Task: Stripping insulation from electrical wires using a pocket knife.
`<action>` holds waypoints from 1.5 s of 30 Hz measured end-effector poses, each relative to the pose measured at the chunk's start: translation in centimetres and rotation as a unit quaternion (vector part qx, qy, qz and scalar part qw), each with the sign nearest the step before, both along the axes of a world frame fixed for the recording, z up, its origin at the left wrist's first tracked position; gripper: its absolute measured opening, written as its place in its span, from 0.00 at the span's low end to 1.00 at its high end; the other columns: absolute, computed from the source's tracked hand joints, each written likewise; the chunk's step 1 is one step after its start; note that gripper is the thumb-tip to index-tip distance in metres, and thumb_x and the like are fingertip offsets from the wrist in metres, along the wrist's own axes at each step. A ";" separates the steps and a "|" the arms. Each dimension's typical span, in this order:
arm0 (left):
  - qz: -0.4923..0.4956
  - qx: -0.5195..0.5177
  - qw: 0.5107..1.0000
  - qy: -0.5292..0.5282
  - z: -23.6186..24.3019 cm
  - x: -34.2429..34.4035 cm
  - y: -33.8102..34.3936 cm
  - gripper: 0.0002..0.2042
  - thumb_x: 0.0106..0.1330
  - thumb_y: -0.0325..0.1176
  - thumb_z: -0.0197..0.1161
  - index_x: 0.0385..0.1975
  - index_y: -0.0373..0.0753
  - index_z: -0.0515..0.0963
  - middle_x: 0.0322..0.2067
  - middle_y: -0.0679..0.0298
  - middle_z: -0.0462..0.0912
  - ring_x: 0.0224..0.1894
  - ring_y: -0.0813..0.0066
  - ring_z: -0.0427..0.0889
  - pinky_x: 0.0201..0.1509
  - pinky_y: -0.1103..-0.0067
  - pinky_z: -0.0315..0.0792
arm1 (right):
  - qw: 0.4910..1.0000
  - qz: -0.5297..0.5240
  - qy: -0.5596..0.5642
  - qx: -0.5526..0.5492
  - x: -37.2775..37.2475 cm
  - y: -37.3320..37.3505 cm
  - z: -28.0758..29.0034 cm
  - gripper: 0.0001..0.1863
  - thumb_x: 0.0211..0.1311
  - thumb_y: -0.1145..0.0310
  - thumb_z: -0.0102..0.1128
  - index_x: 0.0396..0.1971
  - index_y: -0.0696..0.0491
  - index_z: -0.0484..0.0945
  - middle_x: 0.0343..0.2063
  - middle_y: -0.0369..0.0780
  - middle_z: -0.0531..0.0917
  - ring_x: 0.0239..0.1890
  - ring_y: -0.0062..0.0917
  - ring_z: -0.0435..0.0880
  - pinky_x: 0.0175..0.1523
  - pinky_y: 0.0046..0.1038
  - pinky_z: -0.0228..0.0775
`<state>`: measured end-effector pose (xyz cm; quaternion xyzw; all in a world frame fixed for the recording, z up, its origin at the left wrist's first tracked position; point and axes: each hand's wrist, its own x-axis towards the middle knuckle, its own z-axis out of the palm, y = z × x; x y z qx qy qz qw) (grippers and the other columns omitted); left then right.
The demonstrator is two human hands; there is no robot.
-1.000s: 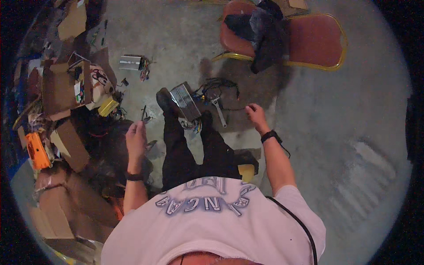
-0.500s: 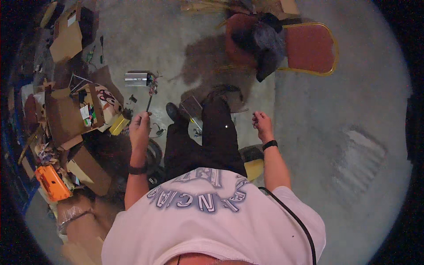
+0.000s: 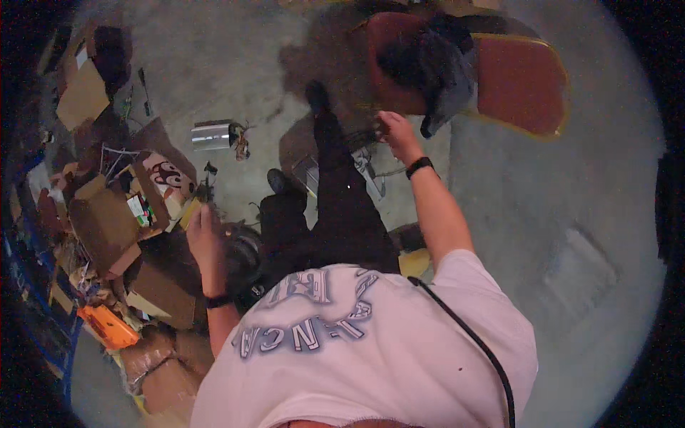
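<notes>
My left hand (image 3: 205, 239) is low on the left, beside the open cardboard boxes, and its fingers are smeared by motion. Just beyond its fingertips a small black part (image 3: 209, 175) shows against the floor; whether the hand touches it cannot be told. My right hand (image 3: 399, 135) reaches forward past my right leg, toward the red chair. Its fingers are closed, with dark, thin strands near their tips, too dim to name. On the floor ahead lies a silver metal box (image 3: 212, 136) with a bunch of wires (image 3: 242, 141) at its right end.
Open cardboard boxes (image 3: 103, 225) and an orange case (image 3: 108, 327) crowd the left side. A red-padded chair (image 3: 521, 85) with grey-black cloth (image 3: 448, 78) stands ahead right. A dark round coil (image 3: 246, 250) lies by my left forearm. Light metal pieces (image 3: 367, 171) lie beside my right leg.
My right hand has moved forward and left, toward the chair. My left hand has drawn back and left; the dark rod seen at its fingers no longer shows clearly. One leg has stepped forward.
</notes>
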<state>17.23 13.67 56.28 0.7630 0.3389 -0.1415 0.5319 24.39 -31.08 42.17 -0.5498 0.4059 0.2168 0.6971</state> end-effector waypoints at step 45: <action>0.005 -0.053 0.968 0.245 -9.3 20.7 -14.6 0.16 0.68 0.40 0.57 0.44 0.30 0.77 0.38 0.65 0.79 0.40 0.78 0.74 0.48 0.81 0.67 | 0.820 0.257 -0.026 -0.511 20.7 -22.4 -13.3 0.17 0.53 0.59 0.64 0.35 0.58 0.83 0.37 0.48 0.84 0.41 0.41 0.82 0.48 0.34 0.71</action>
